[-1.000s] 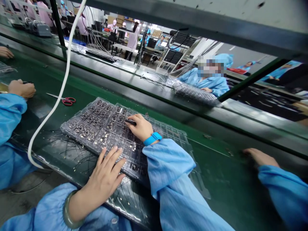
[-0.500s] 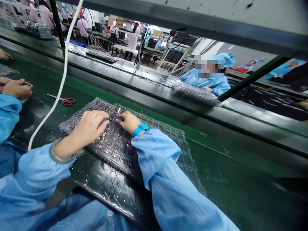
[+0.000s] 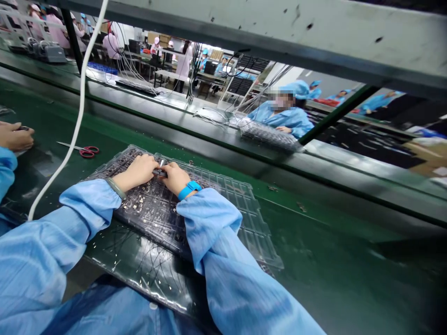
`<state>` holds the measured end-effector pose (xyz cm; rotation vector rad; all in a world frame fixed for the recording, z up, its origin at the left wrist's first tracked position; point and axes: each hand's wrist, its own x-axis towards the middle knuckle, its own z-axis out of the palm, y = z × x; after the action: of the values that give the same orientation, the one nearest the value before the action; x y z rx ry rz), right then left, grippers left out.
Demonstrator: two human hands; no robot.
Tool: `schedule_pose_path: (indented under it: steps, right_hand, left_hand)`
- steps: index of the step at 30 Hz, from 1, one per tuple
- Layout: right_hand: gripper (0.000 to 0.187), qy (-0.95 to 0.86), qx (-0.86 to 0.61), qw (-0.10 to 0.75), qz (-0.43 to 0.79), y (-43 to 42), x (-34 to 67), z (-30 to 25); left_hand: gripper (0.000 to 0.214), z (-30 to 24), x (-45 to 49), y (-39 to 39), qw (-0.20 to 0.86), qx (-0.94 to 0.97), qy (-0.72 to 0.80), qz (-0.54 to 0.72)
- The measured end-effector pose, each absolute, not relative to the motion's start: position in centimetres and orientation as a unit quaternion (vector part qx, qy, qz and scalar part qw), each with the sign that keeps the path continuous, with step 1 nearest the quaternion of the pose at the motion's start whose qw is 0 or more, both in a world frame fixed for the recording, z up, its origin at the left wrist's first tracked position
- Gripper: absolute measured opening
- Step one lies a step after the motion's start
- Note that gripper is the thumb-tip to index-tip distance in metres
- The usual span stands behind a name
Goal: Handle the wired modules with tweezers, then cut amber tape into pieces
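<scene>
My left hand [image 3: 140, 170] and my right hand [image 3: 175, 177] meet over the far part of a clear plastic tray [image 3: 256, 215]. Between their fingertips is a small dark part [image 3: 159, 172], pinched from both sides. Its exact kind is too small to make out. Beneath my hands, the tray's compartments hold many small dark and metallic electronic parts [image 3: 139, 204]. Thin black wires [image 3: 153, 260] with bright tips hang over the near edge of the tray onto the dark glossy surface.
Red-handled scissors [image 3: 89, 151] lie left of the tray on the green work surface [image 3: 324, 260]. A white cable [image 3: 81, 102] hangs in front of them. A co-worker's hand [image 3: 16, 136] is at far left. Across the metal divider, a person in blue [image 3: 293, 118] sits beside stacked clear trays [image 3: 268, 135].
My left hand has moved in to meet the right, and the dark part now sits between both sets of fingers. The whole view has shifted slightly.
</scene>
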<state>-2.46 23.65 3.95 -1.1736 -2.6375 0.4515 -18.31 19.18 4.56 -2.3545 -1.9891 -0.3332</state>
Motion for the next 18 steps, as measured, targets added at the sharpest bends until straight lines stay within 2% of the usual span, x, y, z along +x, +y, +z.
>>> schedule_pose_path:
  steps: [5,11,18]
  right_hand:
    - [0.026,-0.846,-0.423,0.201,0.253,24.4,-2.6,3.0]
    - [0.03,-0.723,-0.473,0.309,0.396,26.0,-1.4,3.1]
    - [0.03,-0.661,-0.509,0.283,0.473,26.4,-0.8,3.0]
  left_hand:
    - [0.022,4.2,-18.4,19.5,0.008,-0.744,-0.655,-0.135]
    - [0.022,3.9,-18.7,19.5,-0.027,-0.707,-0.677,-0.201]
    - [0.02,3.1,-19.1,19.6,-0.074,-0.663,-0.698,-0.261]
